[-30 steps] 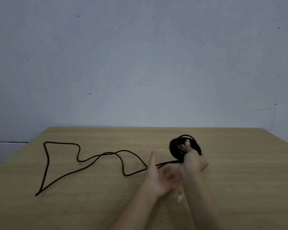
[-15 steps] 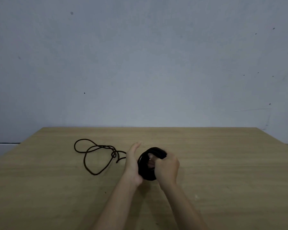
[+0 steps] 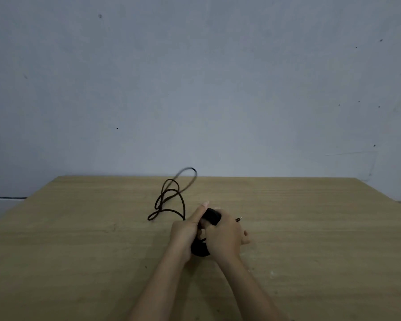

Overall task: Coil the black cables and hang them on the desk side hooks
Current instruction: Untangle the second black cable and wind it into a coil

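On desk (image 3: 79, 251) beyond coil (image 3: 200, 250), loose cable (image 3: 183, 206).

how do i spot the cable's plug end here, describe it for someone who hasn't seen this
On the wooden desk, find the right hand gripping the black coil. The plug is the short dark stub with a pale tip poking out just right of that hand. The loose loops all lie to the left; this bit is straight and tiny.

Matt wood-grain desk (image 3: 310, 239) (pale, smooth); matt black cable (image 3: 171, 206).
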Motion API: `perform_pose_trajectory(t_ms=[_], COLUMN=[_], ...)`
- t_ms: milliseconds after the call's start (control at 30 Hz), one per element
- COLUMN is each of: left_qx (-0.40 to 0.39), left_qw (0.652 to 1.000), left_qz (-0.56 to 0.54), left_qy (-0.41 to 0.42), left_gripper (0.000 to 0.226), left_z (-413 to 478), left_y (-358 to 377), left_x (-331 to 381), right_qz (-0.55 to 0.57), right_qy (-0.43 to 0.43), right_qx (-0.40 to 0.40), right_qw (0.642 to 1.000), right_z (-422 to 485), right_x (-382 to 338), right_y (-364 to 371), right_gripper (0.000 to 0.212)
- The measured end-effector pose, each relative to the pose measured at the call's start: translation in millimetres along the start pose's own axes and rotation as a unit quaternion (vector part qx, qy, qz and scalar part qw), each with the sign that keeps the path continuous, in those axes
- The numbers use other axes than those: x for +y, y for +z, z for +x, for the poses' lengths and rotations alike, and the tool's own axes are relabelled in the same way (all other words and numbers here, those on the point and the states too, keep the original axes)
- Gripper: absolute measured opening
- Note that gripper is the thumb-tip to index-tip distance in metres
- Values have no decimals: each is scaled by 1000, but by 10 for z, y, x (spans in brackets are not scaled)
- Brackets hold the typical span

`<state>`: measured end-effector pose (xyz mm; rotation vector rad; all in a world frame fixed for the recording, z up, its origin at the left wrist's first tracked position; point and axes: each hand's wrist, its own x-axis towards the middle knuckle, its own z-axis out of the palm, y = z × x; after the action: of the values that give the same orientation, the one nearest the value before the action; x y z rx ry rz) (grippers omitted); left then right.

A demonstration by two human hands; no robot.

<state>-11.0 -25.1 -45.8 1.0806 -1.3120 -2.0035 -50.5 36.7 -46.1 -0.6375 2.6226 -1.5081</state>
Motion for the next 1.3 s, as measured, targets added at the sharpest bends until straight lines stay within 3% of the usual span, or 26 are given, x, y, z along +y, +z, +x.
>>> perform_pose_trajectory(t_ms=[100, 233, 400, 500, 600, 700, 767, 833, 900, 1000, 1033, 1100, 1167, 1233, 1300], left_qx=[-69, -109, -27, -6, -9, -28, -32, -49, -65, -82, -84, -108, -158, -209, -234], left_qw=[997, 993, 999, 999, 998, 999, 999, 994, 982, 954, 939, 902, 860, 824, 817], left_qz=[29, -1, -6, -36, -65, -35, 21, 97, 173, 279, 322, 404, 468, 510, 507], left_qy=[-19, -46, -23, -4, -12, -4, 10, 22, 35, 72, 85, 110, 127, 136, 143], left_gripper=[41, 34, 30, 28, 26, 20, 21, 24, 30, 22, 22, 17, 19, 23, 25], left_z=[86, 148, 85, 64, 11, -3, -14, -37, -79, -92, -96, -117, -143, -179, -203], left_y=[-107, -198, -110, -50, -35, -25, -34, -70, -125, -162, -157, -140, -162, -219, -265], left_x=[16, 8, -3, -10, -7, 18, 52, 78, 126, 267, 331, 455, 552, 618, 651], right_qz=[-39, -8, 55, 121, 162, 233, 245, 209, 101, 52, 76, 68, -65, -184, -251], right_qy=[-24, -65, -92, -113, -92, -44, -21, -7, -21, -139, -203, -307, -350, -359, -385], right_qx=[-22, -75, -133, -172, -163, -118, -157, -246, -314, -250, -223, -249, -293, -283, -249], right_qw=[999, 995, 985, 971, 969, 964, 956, 947, 944, 957, 950, 916, 887, 870, 852], right_z=[11, 49, 69, 74, 73, 90, 101, 148, 189, 184, 166, 169, 253, 338, 385], right_x=[-12, 25, 67, 77, 64, 39, 6, 19, 19, -18, -72, -163, -202, -244, -286], right_y=[-9, -17, -28, -37, -56, -95, -158, -230, -336, -414, -419, -401, -405, -456, -504], right_gripper=[13, 8, 6, 28, 55, 82, 93, 95, 82, 80, 79, 78, 75, 72, 45])
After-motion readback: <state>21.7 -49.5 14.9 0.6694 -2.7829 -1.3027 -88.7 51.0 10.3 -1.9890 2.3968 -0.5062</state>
